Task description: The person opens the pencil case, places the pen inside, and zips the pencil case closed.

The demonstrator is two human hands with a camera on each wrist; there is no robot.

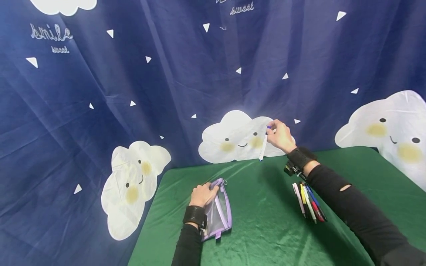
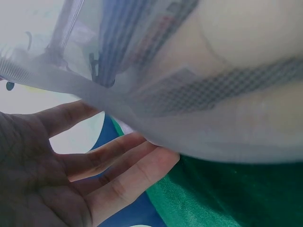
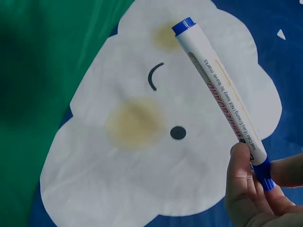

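A whiteboard marker [image 1: 263, 148] with a white barrel and blue ends is held up by my right hand [image 1: 280, 137] above the far side of the table. In the right wrist view, thumb and fingers pinch the marker [image 3: 222, 90] at its blue cap, and the barrel slants away. My left hand [image 1: 200, 195] grips the upper left side of a see-through mesh pencil case [image 1: 219, 210] with lilac trim, lying on the table. The left wrist view has the mesh close to the lens, with fingers [image 2: 135, 177] at its edge and dark checked pens [image 2: 189, 94] visible through it.
A bundle of several pens [image 1: 309, 203], pink, yellow, white, red, blue and black, lies on the green tablecloth [image 1: 263, 229] below my right forearm. Behind the table hangs a dark blue curtain [image 1: 186, 74] printed with white clouds.
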